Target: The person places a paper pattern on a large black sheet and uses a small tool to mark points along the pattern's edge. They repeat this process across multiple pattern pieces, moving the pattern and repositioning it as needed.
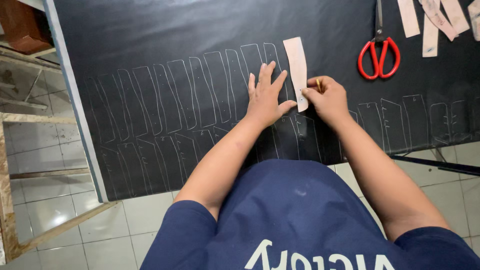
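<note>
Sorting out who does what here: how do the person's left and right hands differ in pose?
The left hand lies flat, fingers spread, on the black sheet, thumb at the pattern strip; the right hand is curled around a pencil at that strip's lower edge. Both are bare.

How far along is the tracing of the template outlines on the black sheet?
Done: two rows of pale outlines already cover the black sheet left of the hands, with more at lower right. In hand: the left hand lies flat beside the tan template, thumb at its lower end, while the right hand holds a pencil at its edge. Left: the unmarked sheet above the rows and toward the red scissors.
</note>
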The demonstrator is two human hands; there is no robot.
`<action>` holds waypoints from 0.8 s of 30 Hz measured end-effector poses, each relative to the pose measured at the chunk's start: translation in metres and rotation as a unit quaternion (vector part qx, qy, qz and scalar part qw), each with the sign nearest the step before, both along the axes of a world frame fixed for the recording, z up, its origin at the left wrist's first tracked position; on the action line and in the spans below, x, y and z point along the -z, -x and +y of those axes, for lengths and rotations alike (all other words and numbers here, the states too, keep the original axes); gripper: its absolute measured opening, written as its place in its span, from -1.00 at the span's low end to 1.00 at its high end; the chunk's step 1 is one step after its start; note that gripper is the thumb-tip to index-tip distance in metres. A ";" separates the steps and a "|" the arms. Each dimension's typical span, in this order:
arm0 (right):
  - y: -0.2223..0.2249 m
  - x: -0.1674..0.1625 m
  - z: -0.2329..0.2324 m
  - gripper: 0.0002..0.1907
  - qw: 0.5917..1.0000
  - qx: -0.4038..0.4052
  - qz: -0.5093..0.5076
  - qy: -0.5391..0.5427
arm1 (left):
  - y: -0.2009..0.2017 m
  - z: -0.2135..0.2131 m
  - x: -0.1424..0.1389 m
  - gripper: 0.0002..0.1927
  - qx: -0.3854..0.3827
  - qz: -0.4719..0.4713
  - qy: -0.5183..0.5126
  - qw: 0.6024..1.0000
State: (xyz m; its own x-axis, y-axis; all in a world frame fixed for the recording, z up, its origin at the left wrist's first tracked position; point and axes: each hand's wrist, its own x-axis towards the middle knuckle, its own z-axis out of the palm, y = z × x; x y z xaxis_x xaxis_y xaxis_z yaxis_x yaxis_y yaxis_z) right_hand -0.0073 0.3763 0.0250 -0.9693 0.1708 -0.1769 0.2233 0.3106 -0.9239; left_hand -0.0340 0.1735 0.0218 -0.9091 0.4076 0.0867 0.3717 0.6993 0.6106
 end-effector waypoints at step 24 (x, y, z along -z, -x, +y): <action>-0.007 -0.002 -0.003 -0.65 0.973 -0.074 0.056 -0.213 | 0.002 0.003 0.009 -0.16 -0.019 -0.020 0.001 1.000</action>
State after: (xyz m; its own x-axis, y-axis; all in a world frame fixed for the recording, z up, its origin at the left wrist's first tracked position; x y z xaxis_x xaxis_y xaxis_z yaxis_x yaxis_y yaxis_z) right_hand 0.0001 0.3730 0.0274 -0.9980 0.0628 -0.0116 0.0519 0.6909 -0.7210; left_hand -0.0359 0.1761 0.0131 -0.9267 0.3727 0.0484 0.3195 0.7136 0.6235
